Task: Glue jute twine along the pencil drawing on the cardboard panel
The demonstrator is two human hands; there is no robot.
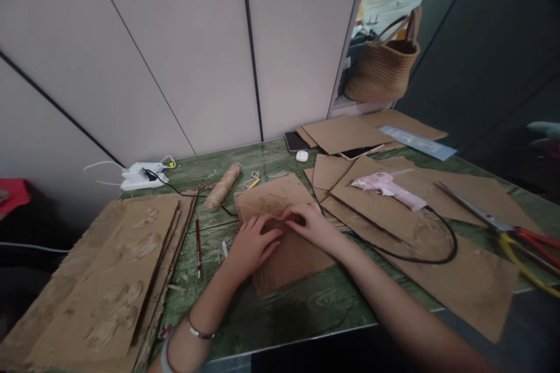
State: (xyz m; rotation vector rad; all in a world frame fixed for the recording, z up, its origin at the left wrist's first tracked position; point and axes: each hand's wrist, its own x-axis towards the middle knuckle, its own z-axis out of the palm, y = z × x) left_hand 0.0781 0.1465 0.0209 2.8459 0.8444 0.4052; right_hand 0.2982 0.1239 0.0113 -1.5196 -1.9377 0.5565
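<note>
A cardboard piece [284, 256] lies on the green table [289, 303] in front of me, partly wrapped in twine. My left hand [251, 245] rests flat on it with fingers stretched out, pressing it down. My right hand [308, 222] sits beside it on the same piece, fingers curled in a pinch at the twine strand [262, 214]. A spool of jute twine [223, 186] lies just behind the piece, to the left.
A stack of torn cardboard sheets [114, 280] fills the left. A pink glue gun [387, 186] with black cord lies on cardboard right, scissors [503, 227] farther right. A red pencil [198, 239], power strip [142, 176], phone [295, 141], earbud case [301, 155] and woven basket [382, 70] lie around.
</note>
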